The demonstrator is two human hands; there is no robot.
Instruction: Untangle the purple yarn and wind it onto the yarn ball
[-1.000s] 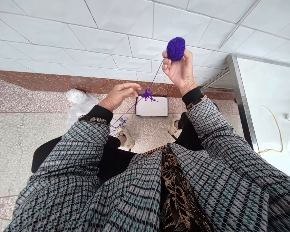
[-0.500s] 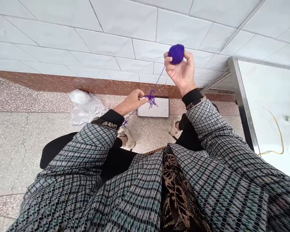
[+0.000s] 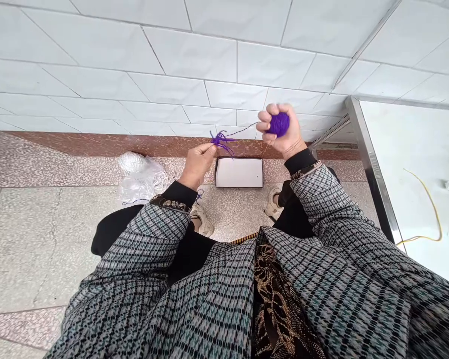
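Purple yarn runs between my two hands. My right hand point(image 3: 284, 130), raised in front of the tiled wall, has its fingers wrapped round a ball of purple yarn point(image 3: 280, 124). From the ball a strand crosses left to a loose tangle of purple yarn point(image 3: 221, 141). Thumb and fingertips of my left hand point(image 3: 197, 163) pinch the lower left end of that tangle, and its loops stick out past the fingers. Below my left wrist hangs another bit of purple yarn point(image 3: 199, 195), partly hidden by the sleeve.
An open shallow box point(image 3: 239, 172) with a white inside lies on the floor between my shoes. Left of it are a white yarn ball point(image 3: 131, 162) and a clear plastic bag point(image 3: 140, 187). At right stands a white table point(image 3: 404, 129) with a yellow cord point(image 3: 432, 199).
My right hand has closed further round the ball and come lower. My left hand has shifted left with the tangle, whose loops now spread sideways. The strand between them sags a little.
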